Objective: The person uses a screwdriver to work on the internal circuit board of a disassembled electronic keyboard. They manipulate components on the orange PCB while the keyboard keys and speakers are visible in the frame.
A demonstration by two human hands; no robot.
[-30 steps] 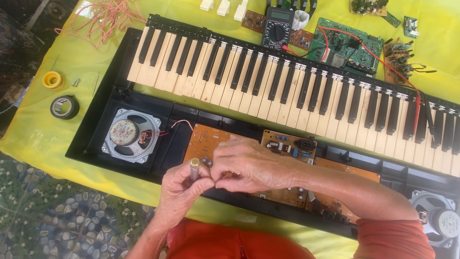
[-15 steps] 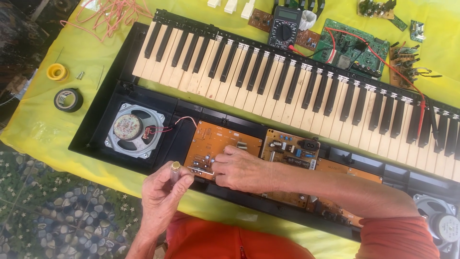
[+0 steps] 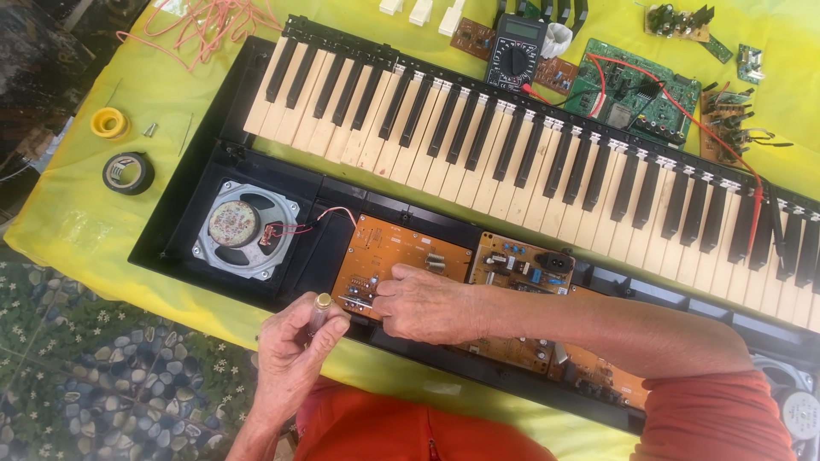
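An opened electronic keyboard (image 3: pixel 530 145) lies on a yellow cloth. Its black case shows an orange circuit board (image 3: pixel 401 256) and a round speaker (image 3: pixel 243 229). My left hand (image 3: pixel 295 350) holds a small cylindrical tool with a brass-coloured tip (image 3: pixel 323 304) upright, just in front of the case edge. My right hand (image 3: pixel 427 300) rests on the lower left part of the orange board, fingertips pinched at a small metal part (image 3: pixel 363 299) there. What the fingers grip is too small to make out.
A black multimeter (image 3: pixel 517 51) and a green circuit board (image 3: pixel 628 94) with red leads lie beyond the keys. A yellow roll (image 3: pixel 109 124) and a black tape roll (image 3: pixel 128 172) sit at the left. Pink wires (image 3: pixel 201 30) lie at the top left. Pebble floor lies below.
My hands were together over the board's front edge. My left hand has drawn back toward me with the tool, and my right hand has reached forward onto the orange board.
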